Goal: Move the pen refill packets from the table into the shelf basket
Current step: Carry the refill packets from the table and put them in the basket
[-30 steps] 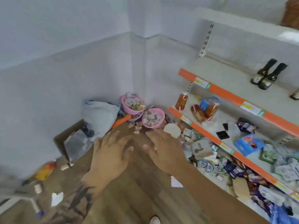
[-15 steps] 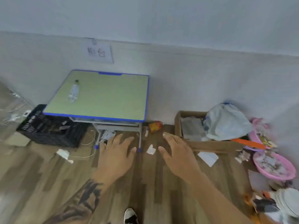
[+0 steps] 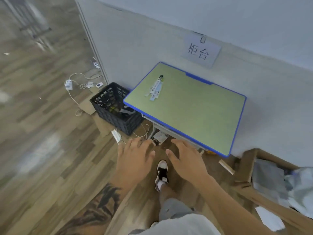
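Observation:
Several long white pen refill packets [image 3: 156,88] lie in a small pile on the left part of the green table [image 3: 199,114] with the blue rim. My left hand [image 3: 133,160] and my right hand [image 3: 184,160] hover side by side over the floor, below the table's near edge. Both are spread with fingers straight and hold nothing. The packets lie well beyond my fingertips. No shelf or shelf basket shows in this view.
A black plastic crate [image 3: 116,107] stands on the floor left of the table. White cables [image 3: 74,85] trail near the wall. A cardboard box [image 3: 254,167] with bags sits at the right. My shoe [image 3: 161,173] is between my hands.
The view has swung left from the shelves to the table, which is now nearer. Both hands stay spread and empty in front of me.

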The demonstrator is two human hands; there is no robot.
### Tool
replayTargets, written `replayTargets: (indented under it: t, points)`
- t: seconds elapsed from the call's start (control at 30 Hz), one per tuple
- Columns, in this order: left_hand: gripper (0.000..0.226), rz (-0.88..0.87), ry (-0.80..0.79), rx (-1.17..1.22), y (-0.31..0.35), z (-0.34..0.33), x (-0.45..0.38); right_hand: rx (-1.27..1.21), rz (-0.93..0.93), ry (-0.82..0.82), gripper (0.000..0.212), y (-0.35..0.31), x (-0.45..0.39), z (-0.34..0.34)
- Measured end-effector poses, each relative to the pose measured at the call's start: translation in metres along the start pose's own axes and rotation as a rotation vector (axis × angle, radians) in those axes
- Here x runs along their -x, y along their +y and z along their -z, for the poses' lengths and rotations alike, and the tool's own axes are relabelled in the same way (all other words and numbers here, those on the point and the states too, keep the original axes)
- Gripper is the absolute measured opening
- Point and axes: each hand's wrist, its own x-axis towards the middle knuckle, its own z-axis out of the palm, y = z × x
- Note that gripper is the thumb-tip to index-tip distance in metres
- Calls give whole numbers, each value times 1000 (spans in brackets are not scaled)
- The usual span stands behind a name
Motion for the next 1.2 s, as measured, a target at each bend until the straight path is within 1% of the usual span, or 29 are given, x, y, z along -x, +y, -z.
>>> replayTargets:
  t: [0.1,0.2,0.3,0.4,0.5,0.57,0.63,0.7,0.77,0.83,0.9,1.0,1.07,1.13,1.2]
  points:
    - [48,40,23,1,-19,4,-49,-46,14,1,44,-14,-65,0]
    - [49,74,28,-6,-32,8,-107,-100,-28,-16,35,-24,-146,0]
    - [51,109,20,-2,-40,16,-172,-184,-99,-28,35,-32,-236,5]
    - [61,81,10,-58,-48,21,-241,-258,-213,-7,32,-39,-323,9]
    - [60,64,-7,-127,-62,20,-303,-293,-321,18,31,-45,-391,9]
    - [54,23,27,-197,-70,17,-336,-273,-369,3,35,-48,-426,5]
    - [51,-26,21,-245,-75,13,-363,-214,-414,-36,43,-52,-452,0]
    - [51,-60,0,-240,-77,10,-383,-163,-462,-67,48,-55,-470,-8]
    - [50,-82,-38,-211,-80,6,-401,-128,-520,-76,43,-58,-482,-16]
    - [49,-98,-70,-183,-83,1,-414,-111,-566,-74,29,-59,-489,-23]
    - [47,-91,-89,-119,-89,-3,-425,-137,-608,-74,23,-61,-493,-26]
    - [44,-48,-130,69,-94,-1,-443,-307,-675,-50,21,-62,-493,-22]
    - [37,49,-221,280,-92,8,-455,-455,-704,4,15,-66,-486,-14]
    - [30,201,-339,500,-89,20,-468,-579,-692,63,19,-76,-472,-8]
    - [24,308,-460,733,-88,30,-480,-668,-650,59,23,-89,-454,-5]
